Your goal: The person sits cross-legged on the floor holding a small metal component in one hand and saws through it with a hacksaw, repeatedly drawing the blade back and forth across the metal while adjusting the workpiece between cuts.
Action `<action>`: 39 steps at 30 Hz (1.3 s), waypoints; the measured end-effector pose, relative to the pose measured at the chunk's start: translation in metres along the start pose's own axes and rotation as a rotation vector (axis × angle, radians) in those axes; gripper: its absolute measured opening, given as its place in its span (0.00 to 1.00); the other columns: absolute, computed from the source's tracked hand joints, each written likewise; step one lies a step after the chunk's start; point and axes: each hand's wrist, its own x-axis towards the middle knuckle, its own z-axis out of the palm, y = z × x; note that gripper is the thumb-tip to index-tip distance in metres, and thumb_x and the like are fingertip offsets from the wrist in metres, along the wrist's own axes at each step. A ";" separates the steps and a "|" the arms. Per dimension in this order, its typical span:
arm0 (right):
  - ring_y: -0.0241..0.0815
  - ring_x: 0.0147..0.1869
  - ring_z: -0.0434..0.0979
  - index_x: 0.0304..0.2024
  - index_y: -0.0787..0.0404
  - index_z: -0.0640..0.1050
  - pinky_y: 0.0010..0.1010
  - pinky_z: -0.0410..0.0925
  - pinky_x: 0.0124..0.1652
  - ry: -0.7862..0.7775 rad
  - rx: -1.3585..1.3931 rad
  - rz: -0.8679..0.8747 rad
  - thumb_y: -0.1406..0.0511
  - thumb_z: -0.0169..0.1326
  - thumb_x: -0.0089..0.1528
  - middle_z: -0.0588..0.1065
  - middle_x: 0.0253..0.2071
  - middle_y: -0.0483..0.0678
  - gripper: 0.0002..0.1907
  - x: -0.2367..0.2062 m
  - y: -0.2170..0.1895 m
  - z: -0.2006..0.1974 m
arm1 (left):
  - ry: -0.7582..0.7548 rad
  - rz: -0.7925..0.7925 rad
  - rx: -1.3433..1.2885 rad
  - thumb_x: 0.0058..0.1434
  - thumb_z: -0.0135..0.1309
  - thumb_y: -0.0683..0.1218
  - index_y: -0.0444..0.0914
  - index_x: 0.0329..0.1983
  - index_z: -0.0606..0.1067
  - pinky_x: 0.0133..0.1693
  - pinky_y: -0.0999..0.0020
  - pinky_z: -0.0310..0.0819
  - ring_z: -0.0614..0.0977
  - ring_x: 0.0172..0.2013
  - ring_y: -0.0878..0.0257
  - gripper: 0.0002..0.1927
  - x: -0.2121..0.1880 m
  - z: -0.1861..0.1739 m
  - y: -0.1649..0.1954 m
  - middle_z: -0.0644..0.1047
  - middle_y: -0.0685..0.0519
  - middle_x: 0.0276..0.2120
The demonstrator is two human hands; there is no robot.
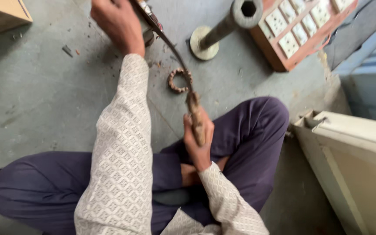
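Observation:
I sit cross-legged on a grey concrete floor (44, 100). My right hand (198, 141) is closed around the wooden handle (195, 115) of a long, dark curved tool (170, 43) that reaches up and left. My left hand (118, 24), near the top edge, grips a small metal part (149, 35) at the tool's far end; the part is mostly hidden. A small ring-shaped toothed metal piece (180, 80) lies on the floor just beside the tool's shaft.
A grey metal pipe on a round base (223, 28) lies on the floor ahead. Behind it stands an orange-brown board with several white switch plates (301, 30). A cream panel (353, 152) is at right, blue boards (370, 65) beyond, a cardboard box (1, 15) top left.

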 end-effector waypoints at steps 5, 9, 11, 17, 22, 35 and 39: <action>0.34 0.30 0.65 0.55 0.66 0.78 0.30 0.61 0.31 -0.139 0.158 0.305 0.69 0.56 0.67 0.70 0.28 0.44 0.15 0.038 -0.009 -0.022 | 0.095 -0.144 -0.125 0.72 0.47 0.49 0.26 0.36 0.72 0.32 0.56 0.72 0.72 0.27 0.52 0.19 0.003 -0.016 -0.034 0.71 0.42 0.24; 0.30 0.39 0.73 0.57 0.67 0.76 0.24 0.67 0.40 -0.311 0.134 0.173 0.71 0.58 0.64 0.77 0.37 0.44 0.18 0.024 -0.020 -0.042 | 0.300 -0.587 -0.326 0.76 0.39 0.61 0.30 0.25 0.68 0.39 0.59 0.79 0.78 0.25 0.59 0.33 -0.006 -0.031 -0.044 0.75 0.49 0.21; 0.29 0.43 0.74 0.59 0.67 0.75 0.23 0.68 0.42 -0.323 0.145 0.098 0.71 0.58 0.63 0.79 0.41 0.44 0.21 0.017 -0.019 -0.041 | 0.262 -0.592 -0.340 0.74 0.38 0.65 0.31 0.28 0.70 0.39 0.59 0.77 0.77 0.28 0.59 0.34 -0.015 -0.039 -0.043 0.75 0.51 0.24; 0.29 0.39 0.72 0.60 0.66 0.76 0.22 0.68 0.40 -0.345 0.153 0.228 0.70 0.59 0.63 0.77 0.37 0.45 0.22 0.016 -0.012 -0.032 | -0.034 -0.478 -0.249 0.74 0.33 0.65 0.31 0.55 0.69 0.58 0.60 0.64 0.74 0.52 0.55 0.32 -0.031 -0.036 -0.037 0.71 0.45 0.50; 0.30 0.40 0.73 0.59 0.66 0.75 0.23 0.69 0.42 -0.317 0.172 0.261 0.69 0.59 0.62 0.79 0.38 0.45 0.22 0.017 -0.018 -0.035 | -0.087 -0.386 -0.170 0.76 0.34 0.61 0.27 0.52 0.71 0.57 0.58 0.64 0.74 0.51 0.48 0.32 -0.026 -0.028 -0.032 0.71 0.40 0.49; 0.30 0.44 0.76 0.62 0.65 0.75 0.23 0.70 0.45 -0.328 0.137 0.264 0.70 0.59 0.62 0.82 0.43 0.47 0.25 0.023 -0.016 -0.038 | -0.077 -0.220 -0.096 0.76 0.36 0.52 0.31 0.42 0.78 0.40 0.58 0.70 0.79 0.36 0.50 0.24 -0.011 -0.014 0.006 0.78 0.44 0.35; 0.30 0.47 0.76 0.62 0.68 0.74 0.23 0.69 0.47 -0.311 0.166 0.204 0.70 0.59 0.62 0.82 0.46 0.47 0.25 0.017 -0.013 -0.035 | -0.116 -0.199 -0.092 0.76 0.36 0.51 0.30 0.43 0.77 0.41 0.58 0.69 0.77 0.36 0.51 0.23 -0.012 -0.017 0.004 0.77 0.43 0.36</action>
